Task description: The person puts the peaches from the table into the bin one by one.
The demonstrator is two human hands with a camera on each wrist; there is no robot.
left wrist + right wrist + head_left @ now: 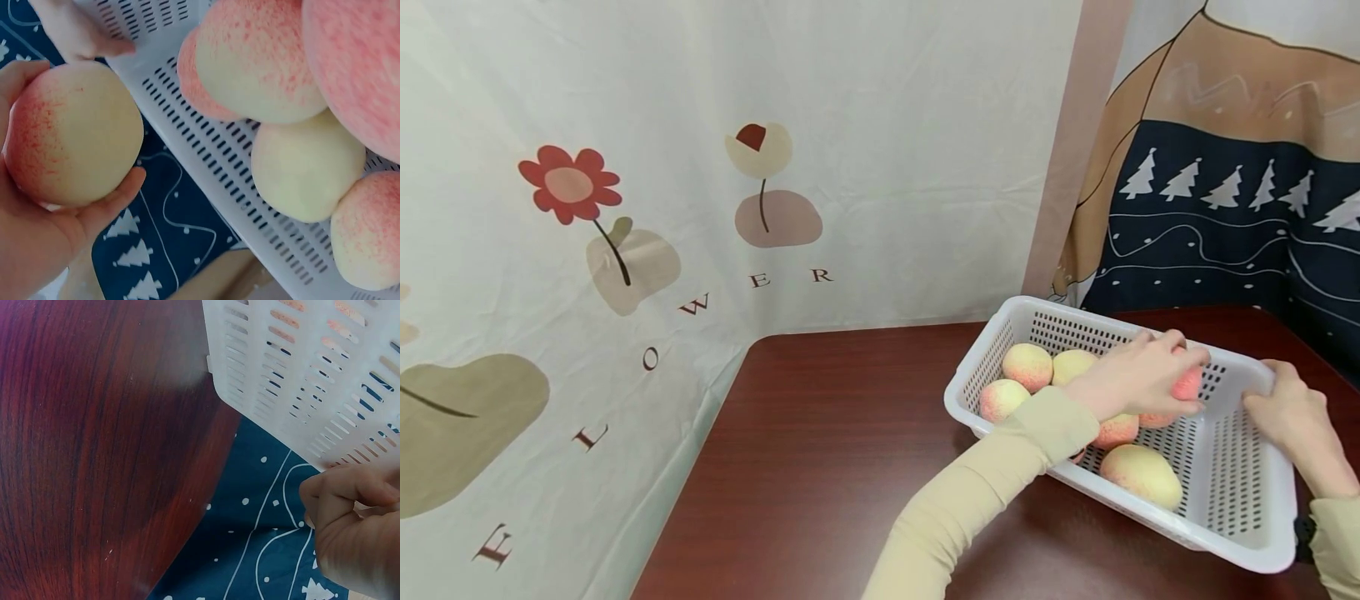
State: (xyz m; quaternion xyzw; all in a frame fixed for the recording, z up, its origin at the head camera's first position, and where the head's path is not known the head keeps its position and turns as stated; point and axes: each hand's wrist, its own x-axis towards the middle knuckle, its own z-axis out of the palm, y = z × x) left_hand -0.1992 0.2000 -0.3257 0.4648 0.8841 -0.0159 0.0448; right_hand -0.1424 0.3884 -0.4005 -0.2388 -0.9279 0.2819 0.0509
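My left hand (pixel 1131 375) is over the white slotted plastic basket (pixel 1232 546), holding a peach (pixel 1187 385). In the left wrist view, thumb and fingers curl round this peach (pixel 78 134), pale yellow with a red blush on one side. Several more peaches lie in the basket, among them a yellow peach (pixel 1142 475) at its near side and a blushed peach (pixel 1027 367) toward the left end. My right hand (pixel 1292 412) grips the rim at the basket's right end. From the right wrist, curled fingers (pixel 350 487) show at the basket's edge.
The basket sits at the right of a dark red-brown wooden table (pixel 820 467). Behind the table hangs a pale cloth (pixel 910 167) printed with flowers and letters. A dark blue cloth (pixel 1195 242) with white trees hangs at the right, close beyond the table edge.
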